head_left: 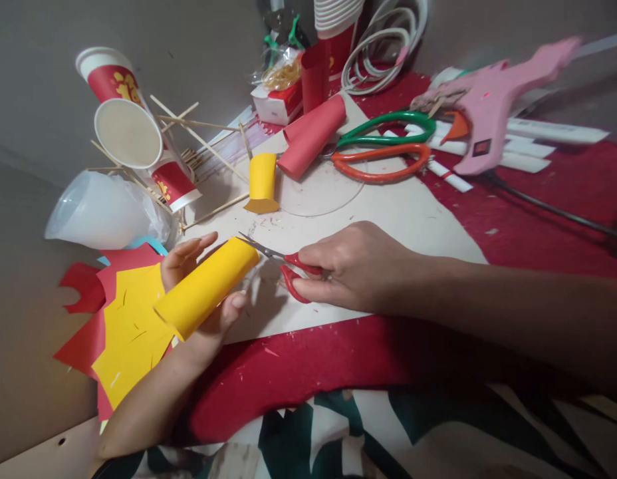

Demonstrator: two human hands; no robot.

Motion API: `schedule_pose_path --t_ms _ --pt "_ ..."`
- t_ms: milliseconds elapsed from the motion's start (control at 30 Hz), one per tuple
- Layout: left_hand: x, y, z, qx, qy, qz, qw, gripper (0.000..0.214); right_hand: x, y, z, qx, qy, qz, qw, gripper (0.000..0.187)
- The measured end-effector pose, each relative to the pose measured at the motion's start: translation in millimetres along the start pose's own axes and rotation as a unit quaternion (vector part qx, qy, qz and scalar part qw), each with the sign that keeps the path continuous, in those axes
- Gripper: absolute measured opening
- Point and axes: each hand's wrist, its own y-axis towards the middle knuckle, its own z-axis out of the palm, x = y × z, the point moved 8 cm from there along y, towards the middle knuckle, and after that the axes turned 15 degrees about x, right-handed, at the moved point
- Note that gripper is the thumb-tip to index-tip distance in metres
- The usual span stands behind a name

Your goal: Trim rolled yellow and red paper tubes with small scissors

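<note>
A yellow paper tube (pixel 207 287) lies tilted across my left hand (pixel 219 318), which cradles it from beneath with thumb and fingers on either side. My right hand (pixel 349 269) grips small scissors with red handles (pixel 297 279). Their blades (pixel 256 243) are parted at the upper right end of the tube; whether paper lies between them I cannot tell. Beyond the hands, a short yellow paper piece (pixel 262 183) stands on the white sheet (pixel 388 229). Behind it lie red paper rolls (pixel 316 136) and larger scissors with green and orange handles (pixel 381 163).
Left of my hands are yellow paper scraps (pixel 133 326) over red paper, a clear plastic cup (pixel 89 211) and paper cups (pixel 129 133) among wooden sticks. A pink glue gun (pixel 502 103) rests at the right, its black cord (pixel 552 206) trailing over the red cloth (pixel 538 236).
</note>
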Motion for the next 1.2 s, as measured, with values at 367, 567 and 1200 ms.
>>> schedule_pose_path --t_ms 367,567,1200 --pt "-8.5 -0.6 4.0 -0.006 0.036 0.028 0.999 0.042 5.7 0.8 4.1 0.030 -0.011 -0.005 0.999 0.037" --pt "-7.6 -0.3 3.0 -0.007 0.020 0.043 0.999 0.042 4.2 0.2 5.2 0.045 -0.004 -0.009 0.999 0.037" --pt "-5.8 -1.2 4.4 0.015 0.002 0.038 0.999 0.045 3.2 -0.3 5.9 0.022 0.013 -0.030 0.999 0.036"
